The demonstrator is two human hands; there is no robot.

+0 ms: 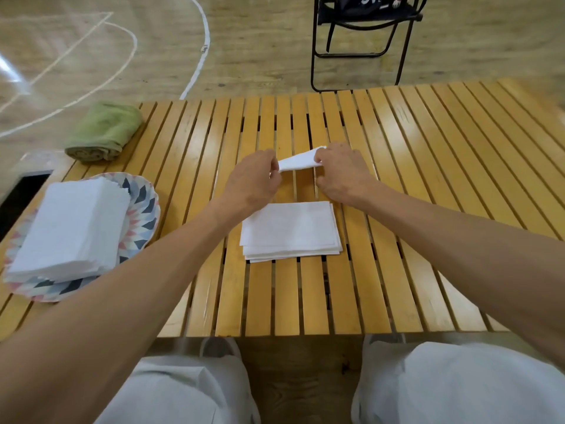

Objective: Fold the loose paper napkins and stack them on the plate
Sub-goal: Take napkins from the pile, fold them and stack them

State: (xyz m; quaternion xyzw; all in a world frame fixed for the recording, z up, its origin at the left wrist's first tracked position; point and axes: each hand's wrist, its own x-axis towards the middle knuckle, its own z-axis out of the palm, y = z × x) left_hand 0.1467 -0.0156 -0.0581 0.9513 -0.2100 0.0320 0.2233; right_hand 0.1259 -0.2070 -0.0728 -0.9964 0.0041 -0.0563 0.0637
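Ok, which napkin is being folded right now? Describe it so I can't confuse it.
On the slatted wooden table, look past the loose pile. The napkin is lifted, pinched between the left hand and right hand, unlike the flat pile and plate stack.

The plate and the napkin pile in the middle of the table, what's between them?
In the head view, only the left forearm crosses above bare table slats between the plate and the napkin pile.

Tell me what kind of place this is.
Probably an indoor sports hall: a wooden floor with painted white court lines lies beyond a slatted wooden folding table, and a black folding chair stands behind it. It looks like a temporary setup, not a dining room.
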